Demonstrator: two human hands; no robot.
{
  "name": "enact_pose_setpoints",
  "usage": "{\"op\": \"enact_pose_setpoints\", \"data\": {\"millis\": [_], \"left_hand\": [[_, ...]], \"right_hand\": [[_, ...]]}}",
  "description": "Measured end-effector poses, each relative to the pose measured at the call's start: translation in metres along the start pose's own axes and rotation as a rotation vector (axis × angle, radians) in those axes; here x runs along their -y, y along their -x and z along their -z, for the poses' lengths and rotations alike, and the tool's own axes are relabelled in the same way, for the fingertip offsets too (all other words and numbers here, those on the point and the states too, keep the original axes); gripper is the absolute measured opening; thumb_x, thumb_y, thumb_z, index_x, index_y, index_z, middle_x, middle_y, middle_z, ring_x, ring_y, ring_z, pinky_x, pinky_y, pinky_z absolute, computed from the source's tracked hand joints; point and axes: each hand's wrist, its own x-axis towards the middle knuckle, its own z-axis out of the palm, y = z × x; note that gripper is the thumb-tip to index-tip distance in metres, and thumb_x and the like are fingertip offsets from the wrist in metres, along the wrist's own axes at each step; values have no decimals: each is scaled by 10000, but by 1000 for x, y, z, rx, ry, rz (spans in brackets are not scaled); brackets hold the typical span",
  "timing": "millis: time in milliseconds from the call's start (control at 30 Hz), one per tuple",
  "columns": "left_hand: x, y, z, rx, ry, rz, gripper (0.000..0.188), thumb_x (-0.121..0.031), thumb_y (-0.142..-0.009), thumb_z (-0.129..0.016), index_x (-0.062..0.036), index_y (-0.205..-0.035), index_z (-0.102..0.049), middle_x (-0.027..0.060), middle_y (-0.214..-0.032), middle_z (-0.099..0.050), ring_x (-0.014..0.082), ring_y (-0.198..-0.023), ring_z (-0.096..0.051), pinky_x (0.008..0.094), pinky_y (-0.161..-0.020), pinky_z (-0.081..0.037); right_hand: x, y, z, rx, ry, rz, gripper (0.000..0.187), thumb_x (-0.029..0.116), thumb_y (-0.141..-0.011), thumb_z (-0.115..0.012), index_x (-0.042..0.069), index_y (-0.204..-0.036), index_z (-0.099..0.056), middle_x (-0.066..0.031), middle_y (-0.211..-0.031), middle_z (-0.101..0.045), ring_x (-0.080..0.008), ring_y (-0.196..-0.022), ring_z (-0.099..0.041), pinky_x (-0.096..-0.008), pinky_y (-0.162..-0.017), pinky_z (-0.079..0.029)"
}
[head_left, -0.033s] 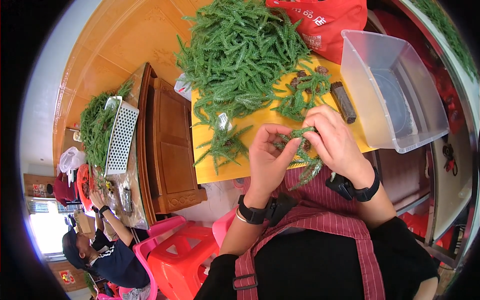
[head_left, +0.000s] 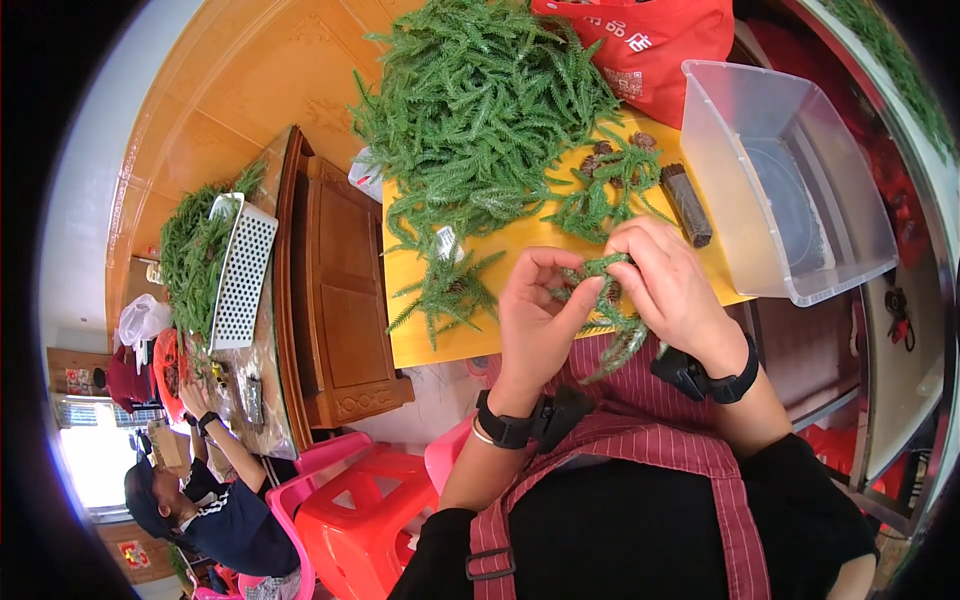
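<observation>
My left hand (head_left: 535, 320) and right hand (head_left: 670, 285) meet on a small bunch of green fir-like sprigs (head_left: 592, 268). The grip of each hand is pressed together: left thumb and fingertips pinch the bunch from the left, and the right fingers curl over it from the right. Its loose tips hang down toward my striped apron (head_left: 640, 450). Nothing has shifted from the picture of an instant ago. The bunch sits in the same two-handed pinch, so the work on it stands exactly where it was.

Both palms face each other with the knuckles up and the wrists bent in. My forearms rise from the lower edge, each with a black wrist strap (head_left: 505, 430). The hands hover just over the near edge of the yellow table (head_left: 540, 238).

- A single loose sprig (head_left: 445, 290) lies on the table's near left part.
- A big heap of the same greenery (head_left: 480, 100) covers its far half.
- A few pine cones (head_left: 640, 140) and a short dark bark-like stick (head_left: 688, 205) lie toward its right edge.
- A clear plastic bin (head_left: 720, 150) stands just off the right edge, and a red bag (head_left: 650, 40) lies beyond the far right corner.
- Well to the left of the table, another person (head_left: 215, 510) works beside a white perforated basket (head_left: 243, 270).
</observation>
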Motion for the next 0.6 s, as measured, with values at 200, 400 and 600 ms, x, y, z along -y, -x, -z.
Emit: {"op": "enact_pose_setpoints", "data": {"millis": [200,400,600], "left_hand": [[-3,7,-14,7,181,104,408,46,-784,-569,-39,-1127,-367,75,-949,-548,122,-870,-554,224,-717,-471],[6,12,-18,-82,518,228,319,-11,-837,-540,-49,-1105,-372,124,-961,-575,176,-851,-599,271,-730,-491],[9,11,-14,-49,744,326,134,-66,-857,-538,-58,-982,-491,68,-890,-582,151,-777,-580,260,-674,-482]], "right_hand": [[1,1,2,-12,-49,-80,69,22,-786,-521,1,-849,-504,-125,-772,-504,-289,-700,-516,-327,-630,-419],[0,3,-1,-97,-204,-148,89,15,-789,-531,-3,-876,-525,-118,-761,-519,-246,-674,-539,-314,-633,-437],[-3,7,-1,-104,-463,-273,280,15,-773,-534,5,-1048,-476,-48,-859,-555,-133,-811,-535,-256,-761,-421]]}}
